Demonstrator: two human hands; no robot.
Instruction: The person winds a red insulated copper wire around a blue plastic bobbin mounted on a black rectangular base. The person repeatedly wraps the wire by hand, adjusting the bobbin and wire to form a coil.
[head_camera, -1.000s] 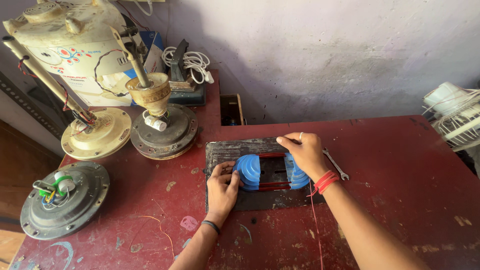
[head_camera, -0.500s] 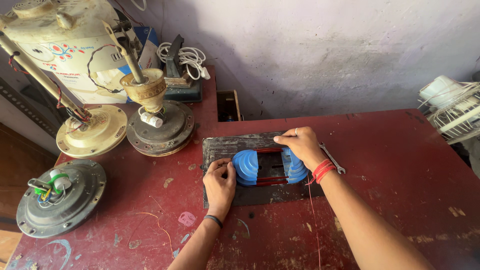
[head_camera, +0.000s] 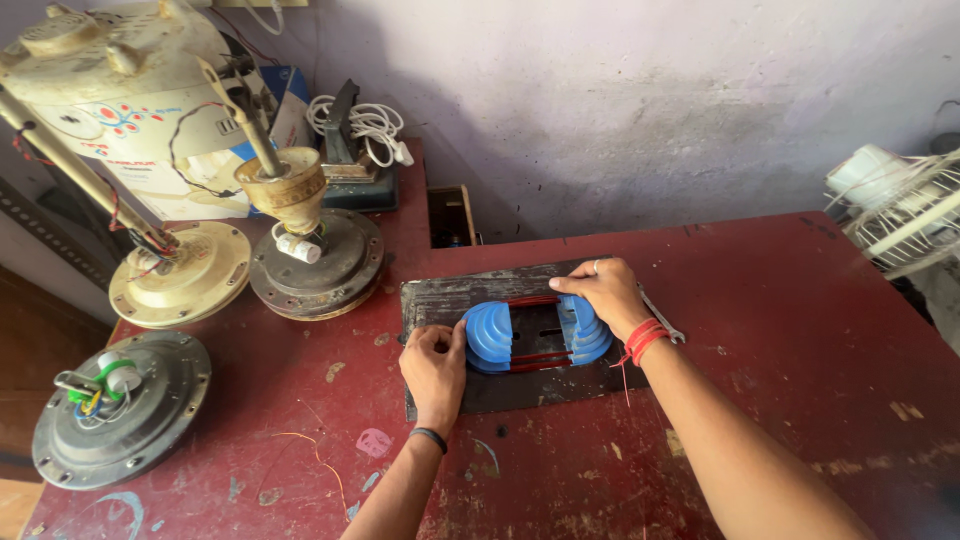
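Observation:
Two blue stepped plastic formers, a left one (head_camera: 490, 335) and a right one (head_camera: 588, 335), lie on a dark metal plate (head_camera: 440, 300) on the red table (head_camera: 800, 330). Red wire (head_camera: 535, 299) runs between them in loops. My left hand (head_camera: 432, 365) presses against the left former with curled fingers. My right hand (head_camera: 603, 290) rests over the top of the right former, a ring on one finger and red thread around the wrist.
A metal spanner (head_camera: 665, 322) lies just right of my right wrist. Three ceiling fan motors (head_camera: 320, 262) (head_camera: 180, 275) (head_camera: 120, 410) stand at the left. A white wire coil (head_camera: 362, 122) and a cream appliance (head_camera: 110, 90) sit at the back left; a white fan guard (head_camera: 905, 215) is at the right.
The view has shifted slightly. My left hand has settled more firmly against the left former; my right hand stays on the right former.

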